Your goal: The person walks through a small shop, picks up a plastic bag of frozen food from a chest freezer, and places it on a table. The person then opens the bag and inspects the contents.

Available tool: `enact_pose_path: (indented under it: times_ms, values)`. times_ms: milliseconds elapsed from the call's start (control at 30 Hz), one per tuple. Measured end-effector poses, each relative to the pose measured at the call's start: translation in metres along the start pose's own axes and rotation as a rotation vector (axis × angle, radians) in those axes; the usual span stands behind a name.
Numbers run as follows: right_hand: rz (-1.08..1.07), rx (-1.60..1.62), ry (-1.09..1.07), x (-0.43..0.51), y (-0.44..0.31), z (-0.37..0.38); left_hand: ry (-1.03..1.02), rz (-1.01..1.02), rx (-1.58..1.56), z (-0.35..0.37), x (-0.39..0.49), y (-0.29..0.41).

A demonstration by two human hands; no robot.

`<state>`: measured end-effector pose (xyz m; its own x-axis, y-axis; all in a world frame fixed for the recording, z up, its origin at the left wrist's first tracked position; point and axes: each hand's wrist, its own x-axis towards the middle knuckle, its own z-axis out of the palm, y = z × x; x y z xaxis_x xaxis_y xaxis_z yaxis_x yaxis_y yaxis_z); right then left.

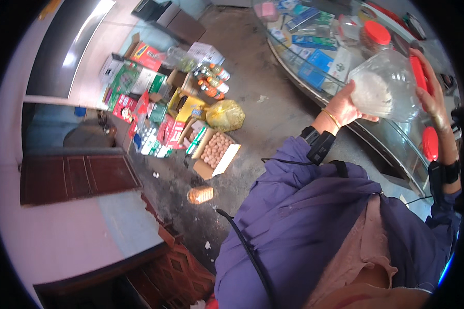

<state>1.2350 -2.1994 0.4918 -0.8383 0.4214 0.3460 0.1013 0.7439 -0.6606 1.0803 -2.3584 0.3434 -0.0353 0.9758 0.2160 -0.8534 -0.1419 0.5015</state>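
Note:
Both hands hold a large clear plastic jar (400, 83), tilted on its side above the glass counter. My left hand (342, 104) supports its base end, fingers spread beneath it. Around the red lid (418, 72) at the other end, my right hand (431, 87) is closed; whether the lid is loose or screwed on I cannot tell. White contents (371, 94) are gathered toward the base. Just behind it stands another red-lidded jar (376, 36) with brownish contents. A further red lid (430, 143) shows beside my right forearm.
The glass display counter (309, 79) curves along my front, with flat packets inside or on it. On the concrete floor to the left are a carton of eggs (216, 150), a yellow plastic bag (225, 116), several bottles (214, 81), and a plastic container (200, 194). A black cable (239, 235) hangs beside me.

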Motion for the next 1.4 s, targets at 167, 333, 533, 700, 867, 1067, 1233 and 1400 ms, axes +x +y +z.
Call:
enact_pose_path:
  times_ms: [167,333,533,700,867,1067,1233,1400]
  values:
    - [0.189,0.185,-0.004,0.013,0.019,0.015,0.113,0.274,0.064,0.006,-0.007,0.006]
    - [0.208,0.079,0.056,0.026,0.009,0.039,0.25,0.251,0.03,0.004,-0.013,0.009]
    - [-0.391,-0.345,-0.166,0.031,-0.037,0.031,0.305,0.103,0.015,-0.01,-0.021,0.019]
    - [-0.505,-0.367,-0.347,0.027,-0.057,0.021,0.255,0.034,-0.045,-0.02,-0.025,0.026]
    - [-0.289,-0.347,-0.289,0.013,-0.055,0.027,0.359,-0.021,0.037,-0.019,-0.032,0.024]
    - [-0.205,-0.176,-0.322,0.006,-0.04,0.025,0.445,-0.114,0.088,-0.025,-0.036,0.019]
    - [-0.471,-0.288,-0.308,0.0,-0.023,0.024,0.318,-0.259,-0.029,-0.033,-0.035,0.017]
    - [-0.159,-0.228,-0.138,-0.009,-0.011,0.033,0.407,-0.166,0.013,-0.033,-0.031,0.002]
